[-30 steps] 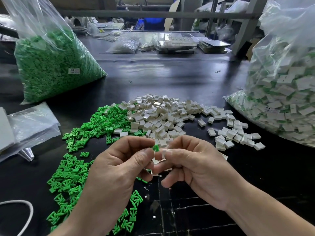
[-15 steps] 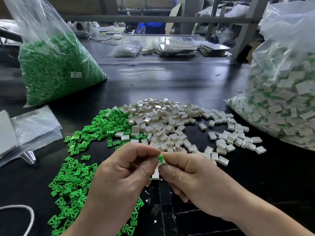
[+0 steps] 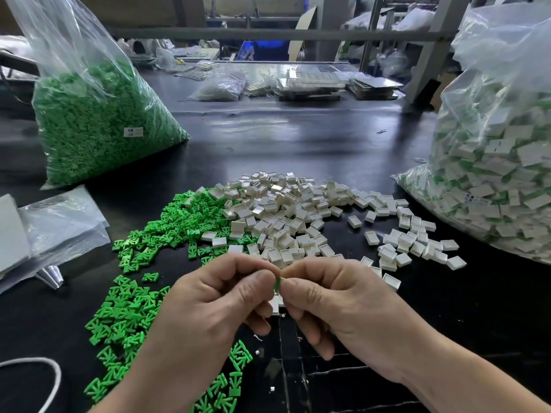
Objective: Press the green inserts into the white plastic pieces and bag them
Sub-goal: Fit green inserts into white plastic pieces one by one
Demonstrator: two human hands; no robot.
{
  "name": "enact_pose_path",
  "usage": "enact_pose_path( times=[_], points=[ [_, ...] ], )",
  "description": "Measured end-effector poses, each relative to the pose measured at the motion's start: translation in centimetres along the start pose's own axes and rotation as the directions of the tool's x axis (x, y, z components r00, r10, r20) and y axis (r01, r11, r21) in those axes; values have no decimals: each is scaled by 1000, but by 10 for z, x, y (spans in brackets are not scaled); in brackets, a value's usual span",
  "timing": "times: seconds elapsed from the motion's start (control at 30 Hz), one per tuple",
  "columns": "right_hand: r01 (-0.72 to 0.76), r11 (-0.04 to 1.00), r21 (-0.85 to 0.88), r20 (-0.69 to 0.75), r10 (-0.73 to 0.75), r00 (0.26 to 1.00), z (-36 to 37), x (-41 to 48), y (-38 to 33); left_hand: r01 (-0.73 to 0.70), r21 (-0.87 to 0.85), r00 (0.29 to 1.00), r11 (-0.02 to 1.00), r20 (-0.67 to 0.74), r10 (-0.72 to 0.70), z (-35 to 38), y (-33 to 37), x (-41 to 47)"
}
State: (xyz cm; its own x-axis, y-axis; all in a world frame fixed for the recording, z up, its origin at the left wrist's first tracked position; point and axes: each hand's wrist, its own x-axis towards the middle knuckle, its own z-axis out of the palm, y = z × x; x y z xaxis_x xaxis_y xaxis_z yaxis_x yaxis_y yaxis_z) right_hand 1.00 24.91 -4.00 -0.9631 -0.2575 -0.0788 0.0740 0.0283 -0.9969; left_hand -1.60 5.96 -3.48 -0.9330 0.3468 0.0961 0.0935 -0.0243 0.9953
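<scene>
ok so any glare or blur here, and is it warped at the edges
Head view: pale glare streaks on the dark table, shiny highlights on the bag of green inserts; wide-angle bending at the edges, the right bag bulging; left hand and right hand sharp.

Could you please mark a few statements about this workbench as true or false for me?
1. The left hand and the right hand pinch a green insert between them. True.
2. The bag of green inserts stands on the right. False: it stands on the left; the right bag holds white pieces with green in them.
3. The loose white pieces lie beyond the hands. True.
4. The loose green inserts lie right of the white pile. False: they lie left of it.
</scene>
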Motion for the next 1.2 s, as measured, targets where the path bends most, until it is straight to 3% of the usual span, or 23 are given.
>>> enact_pose_path(
  times=[0.13,0.23,0.4,0.63,0.87,1.2],
  points=[
    [-39,998,50,88,35,996,-6,-1,-3,246,-308,960,919,205,-189,-1,-2,3],
    [-67,991,116,151,49,987,-7,-2,-4,343,-392,917,854,335,-214,0,-4,1],
    [-98,990,99,220,75,973,-5,-1,-3,447,-462,872,766,417,-258,3,-6,-1],
    [-113,944,310,236,39,971,-4,-1,-3,417,-586,877,694,461,-137,5,-8,1],
    [-125,947,296,294,35,955,-1,-3,-6,465,-539,834,702,533,-144,-2,-10,1],
    [-129,944,304,305,32,952,-1,-3,-8,426,-539,864,726,482,-148,0,-8,-1]
  ],
)
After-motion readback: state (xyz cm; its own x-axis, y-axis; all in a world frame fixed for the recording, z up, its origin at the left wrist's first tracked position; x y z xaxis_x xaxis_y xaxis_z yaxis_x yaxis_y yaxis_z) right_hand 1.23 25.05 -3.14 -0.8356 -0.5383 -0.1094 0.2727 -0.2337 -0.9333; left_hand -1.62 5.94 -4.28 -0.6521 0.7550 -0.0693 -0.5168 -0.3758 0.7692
